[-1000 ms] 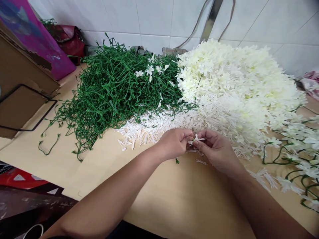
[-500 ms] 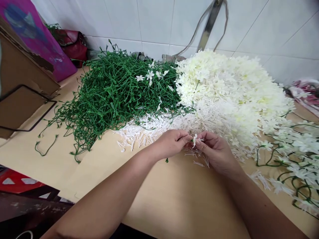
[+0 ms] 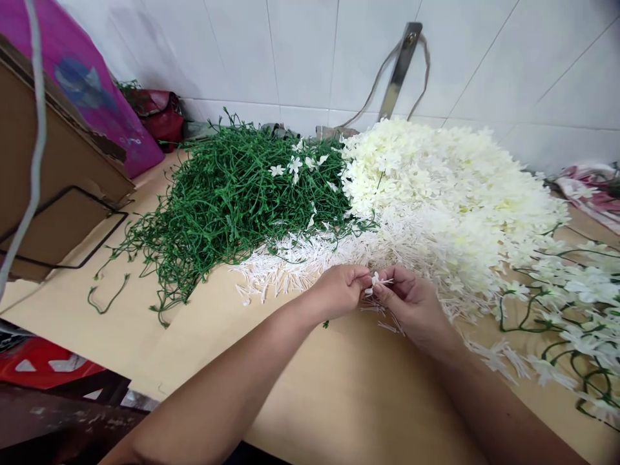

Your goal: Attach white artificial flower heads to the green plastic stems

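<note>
Fingertip to fingertip above the board, my two hands meet at a small white artificial flower (image 3: 375, 281). My left hand (image 3: 341, 294) is closed in a pinch at the flower's left side on a green plastic stem, mostly hidden in the fist; its green end (image 3: 325, 324) pokes out below. My right hand (image 3: 411, 303) pinches the flower from the right, with thin white stamens (image 3: 386, 281) sticking out by the thumb. Just behind the hands lies a heap of loose white stamens (image 3: 300, 255).
A tangled pile of green stems (image 3: 227, 194) lies left, a mound of cream-white petals (image 3: 436, 161) right. Stemmed flowers (image 3: 586, 290) spread at the far right. A cardboard box (image 3: 58, 161) and black wire frame (image 3: 72, 265) stand left. A tiled wall (image 3: 300, 58) closes the back.
The view has tilted up slightly, so the piles sit lower in it. Both hands keep their pinch; the flower has turned a little and sits closer against the fingers.
</note>
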{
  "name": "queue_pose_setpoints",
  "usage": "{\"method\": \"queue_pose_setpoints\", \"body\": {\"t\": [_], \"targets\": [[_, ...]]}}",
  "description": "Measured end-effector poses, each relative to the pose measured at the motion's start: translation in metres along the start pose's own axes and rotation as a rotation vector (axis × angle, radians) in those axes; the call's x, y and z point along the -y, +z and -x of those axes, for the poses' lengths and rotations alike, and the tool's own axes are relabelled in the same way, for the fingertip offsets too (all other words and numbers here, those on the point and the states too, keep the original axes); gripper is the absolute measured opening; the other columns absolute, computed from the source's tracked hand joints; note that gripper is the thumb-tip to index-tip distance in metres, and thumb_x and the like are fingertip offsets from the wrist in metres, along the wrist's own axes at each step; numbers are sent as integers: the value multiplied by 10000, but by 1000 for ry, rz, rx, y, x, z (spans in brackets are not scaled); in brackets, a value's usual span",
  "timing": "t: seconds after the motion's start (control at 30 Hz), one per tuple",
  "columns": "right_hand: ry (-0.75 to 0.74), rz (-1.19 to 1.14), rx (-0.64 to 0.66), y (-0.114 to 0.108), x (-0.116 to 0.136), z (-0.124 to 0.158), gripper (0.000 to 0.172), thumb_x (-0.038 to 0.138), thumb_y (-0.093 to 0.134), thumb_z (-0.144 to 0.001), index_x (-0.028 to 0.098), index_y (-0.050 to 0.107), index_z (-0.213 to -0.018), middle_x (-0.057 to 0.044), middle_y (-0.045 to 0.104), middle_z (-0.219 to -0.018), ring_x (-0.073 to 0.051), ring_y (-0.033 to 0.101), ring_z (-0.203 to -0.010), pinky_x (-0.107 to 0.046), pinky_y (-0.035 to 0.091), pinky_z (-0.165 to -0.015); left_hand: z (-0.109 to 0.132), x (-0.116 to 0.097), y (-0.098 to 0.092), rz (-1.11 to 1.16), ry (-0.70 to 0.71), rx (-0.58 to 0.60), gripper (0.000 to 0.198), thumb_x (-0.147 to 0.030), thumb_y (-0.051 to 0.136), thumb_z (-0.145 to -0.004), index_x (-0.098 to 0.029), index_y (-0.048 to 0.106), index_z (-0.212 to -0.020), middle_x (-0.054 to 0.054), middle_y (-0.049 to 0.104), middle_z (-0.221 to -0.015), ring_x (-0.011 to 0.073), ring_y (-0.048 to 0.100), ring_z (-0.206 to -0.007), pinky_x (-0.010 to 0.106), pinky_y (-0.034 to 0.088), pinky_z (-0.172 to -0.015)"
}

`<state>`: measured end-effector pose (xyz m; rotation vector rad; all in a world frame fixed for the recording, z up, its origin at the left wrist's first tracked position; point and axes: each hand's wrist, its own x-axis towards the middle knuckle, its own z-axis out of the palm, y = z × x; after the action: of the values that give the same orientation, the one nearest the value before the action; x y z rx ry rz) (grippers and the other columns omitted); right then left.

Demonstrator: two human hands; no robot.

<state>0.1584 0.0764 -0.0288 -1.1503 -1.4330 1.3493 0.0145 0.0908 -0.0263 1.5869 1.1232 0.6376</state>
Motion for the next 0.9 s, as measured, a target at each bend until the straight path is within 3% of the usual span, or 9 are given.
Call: {"method": "queue_pose_setpoints", "body": {"t": [0.23,0.37,0.47,0.63,0.73,0.9], "targets": [[-44,41,69,-17,16,8,251,412,649,-707,184,544,-719,-9,592,-621,-123,547,-570,-249,449,-540,8,-14,-14,7,80,23,308,-367,422,-813,-146,507,-616,-31,437,-559,80,376,-516,201,290,-488],[14,125,220,-25,35,18,250,396,641,-716,172,535,-693,-9,574,-587,-115,538,-552,-230,435,-515,11,-17,-34,54,140,-192,310,-368,431,-806,-136,538,-630,-10,492,-593,95,434,-570,208,350,-547],[85,293,351,-26,42,31,201,362,585,-765,170,548,-720,-11,577,-610,-111,520,-555,-226,412,-507,10,-14,-43,5,154,-301,286,-338,441,-801,-140,550,-625,-16,481,-565,97,428,-556,211,353,-551],[124,698,387,-37,43,56,171,295,522,-790,182,586,-678,3,546,-573,-112,469,-521,-223,329,-471,7,-5,-42,-183,183,-302,245,-292,434,-804,-146,606,-711,-2,531,-625,107,466,-592,216,362,-568],[121,797,265,-49,47,59,175,286,493,-791,189,607,-698,-10,580,-605,-129,496,-534,-239,342,-485,6,0,-39,-282,229,-310,230,-288,436,-803,-158,618,-747,12,571,-685,122,499,-645,228,378,-600],[17,954,-224,-70,42,32,131,290,535,-754,176,594,-776,-53,609,-719,-178,553,-656,-299,413,-607,9,1,-39,-366,234,-333,216,-278,435,-804,-180,626,-824,16,613,-736,133,522,-657,236,381,-604]]}}
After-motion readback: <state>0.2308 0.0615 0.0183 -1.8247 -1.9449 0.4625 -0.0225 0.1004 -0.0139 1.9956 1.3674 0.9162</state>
